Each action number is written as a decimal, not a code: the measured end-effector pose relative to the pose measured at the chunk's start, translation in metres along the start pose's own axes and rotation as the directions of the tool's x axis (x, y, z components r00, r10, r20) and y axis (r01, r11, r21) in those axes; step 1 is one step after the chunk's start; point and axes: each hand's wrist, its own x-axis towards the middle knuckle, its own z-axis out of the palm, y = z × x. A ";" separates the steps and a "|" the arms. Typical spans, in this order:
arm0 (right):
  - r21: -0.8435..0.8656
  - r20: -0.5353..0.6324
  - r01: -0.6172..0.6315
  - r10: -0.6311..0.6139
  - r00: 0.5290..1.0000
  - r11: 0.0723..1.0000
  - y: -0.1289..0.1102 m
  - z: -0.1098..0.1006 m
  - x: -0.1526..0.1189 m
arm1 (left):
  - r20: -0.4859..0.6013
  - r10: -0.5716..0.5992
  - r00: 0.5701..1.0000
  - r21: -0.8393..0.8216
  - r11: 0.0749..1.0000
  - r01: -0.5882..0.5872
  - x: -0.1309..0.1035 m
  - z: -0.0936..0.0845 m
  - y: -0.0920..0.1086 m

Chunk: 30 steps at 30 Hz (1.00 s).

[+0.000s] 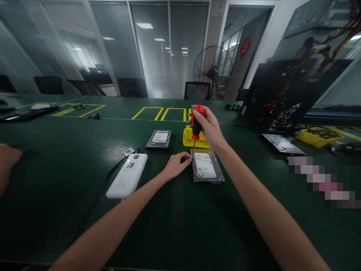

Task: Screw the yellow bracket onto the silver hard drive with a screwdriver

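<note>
My right hand is wrapped round the red and black handle of a screwdriver, held upright with its shaft pointing down. The screwdriver's tip meets the left edge of a hard drive lying label up on the green table. At that same edge, my left hand has its thumb and fingers pinched together beside the tip; whatever they hold is too small to make out. Right behind the drive stands a yellow plastic box or holder, partly covered by my right hand.
A second hard drive lies left of the holder. Nearer, a white power bank trails a black cable. At right are an open computer case, another drive and a yellow tray. Another person's hand shows at the left edge.
</note>
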 end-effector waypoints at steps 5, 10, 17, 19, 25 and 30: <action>-0.022 0.050 0.021 -0.020 0.999 1.000 -0.002 0.000 -0.002 | 0.007 0.007 1.000 -0.009 1.000 -0.007 0.001 0.000 -0.001; -0.030 0.031 0.041 -0.040 0.999 0.999 -0.003 0.000 -0.002 | 0.019 0.004 1.000 -0.018 1.000 -0.004 0.001 -0.001 -0.002; -0.112 0.000 0.096 -0.096 0.995 0.989 -0.004 0.004 -0.003 | 0.026 -0.005 1.000 -0.019 1.000 0.006 0.000 -0.002 0.000; -0.152 -0.007 0.112 -0.114 0.993 0.982 -0.004 0.006 -0.003 | 0.030 -0.009 1.000 -0.013 1.000 0.010 0.000 -0.002 0.001; -0.182 -0.048 0.130 -0.140 0.989 0.975 0.005 0.006 -0.003 | 0.027 -0.019 0.999 -0.016 1.000 0.019 0.001 -0.003 0.002; -0.154 -0.078 0.104 -0.117 0.990 0.983 0.006 0.005 -0.002 | 0.045 -0.020 0.999 -0.022 1.000 0.021 0.001 -0.003 0.002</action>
